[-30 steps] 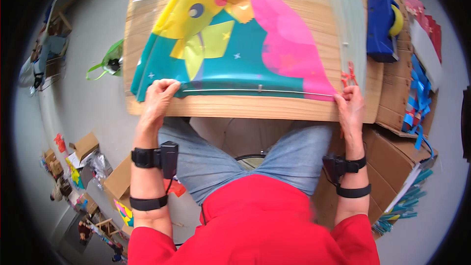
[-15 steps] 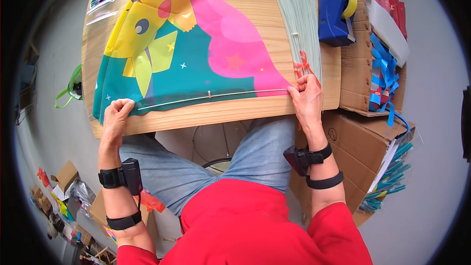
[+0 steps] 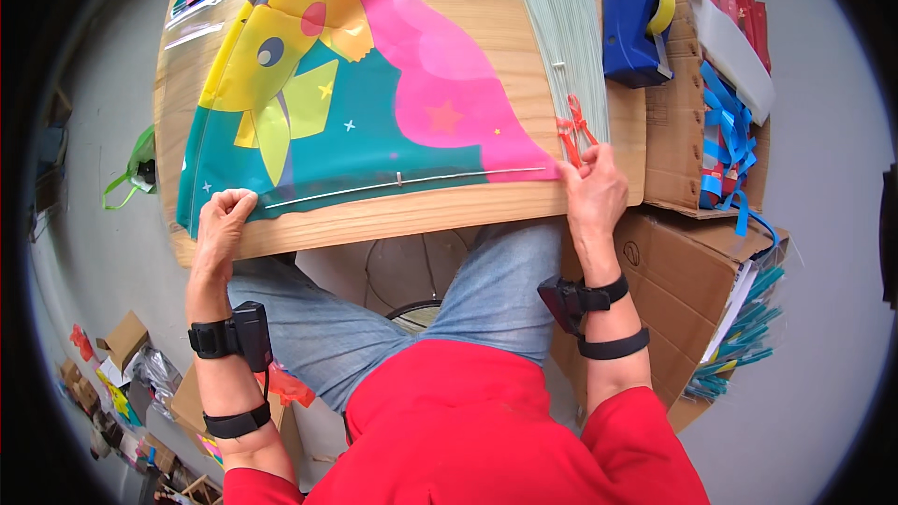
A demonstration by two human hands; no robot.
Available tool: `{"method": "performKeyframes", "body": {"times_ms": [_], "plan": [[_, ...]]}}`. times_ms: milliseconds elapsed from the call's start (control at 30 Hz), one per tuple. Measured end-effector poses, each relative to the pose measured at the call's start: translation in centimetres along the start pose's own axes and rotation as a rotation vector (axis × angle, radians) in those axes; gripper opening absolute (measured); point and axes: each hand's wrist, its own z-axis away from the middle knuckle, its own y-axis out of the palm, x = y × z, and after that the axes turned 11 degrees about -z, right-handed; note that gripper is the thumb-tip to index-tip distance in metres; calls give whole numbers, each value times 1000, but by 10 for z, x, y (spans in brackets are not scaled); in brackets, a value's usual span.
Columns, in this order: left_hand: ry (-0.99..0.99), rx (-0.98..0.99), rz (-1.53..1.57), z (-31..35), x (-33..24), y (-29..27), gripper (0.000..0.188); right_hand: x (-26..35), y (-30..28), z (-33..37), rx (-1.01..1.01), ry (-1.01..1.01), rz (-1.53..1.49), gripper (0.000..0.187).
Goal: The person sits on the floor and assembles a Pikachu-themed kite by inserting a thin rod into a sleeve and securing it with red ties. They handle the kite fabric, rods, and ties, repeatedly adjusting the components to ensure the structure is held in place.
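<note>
A thin printed kite sail (image 3: 365, 136), teal, pink and yellow with a cartoon figure, lies on the wooden table. Along its near edge runs a slim white rod (image 3: 449, 176) with a small pale fitting near its middle. My left hand (image 3: 224, 220) is closed in a pinch on the sail's near-left edge, close to the rod's left end. At the pink right corner, my right hand (image 3: 596, 192) is closed with thumb and fingers on the sail's tip. The rod's right end shows just short of those fingers.
A bundle of thin pale rods (image 3: 566, 28) with red ties (image 3: 575, 120) lies beyond my right hand. Beside it stands a blue tape dispenser (image 3: 631, 37). Cardboard boxes (image 3: 669, 290) stand at the right, with blue strips (image 3: 734, 131). The wooden table (image 3: 374, 220) ends just before my lap.
My right hand has shifted slightly right and its fingers have turned, uncovering the rod's right end. My left hand has stayed in place.
</note>
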Motion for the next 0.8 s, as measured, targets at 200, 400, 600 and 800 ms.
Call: {"method": "performKeyframes", "body": {"times_ms": [200,400,600,800], "plan": [[29,75,-2,4,-7,-5,17,81,-6,24,95,-484,-319,11],[-15,106,96,4,-13,-9,21,195,80,61,575,-927,-490,19],[-38,141,129,8,-14,-16,22,230,141,72,755,-997,-372,21],[131,-88,-14,11,1,-12,24,236,150,75,852,-918,-248,13]]}}
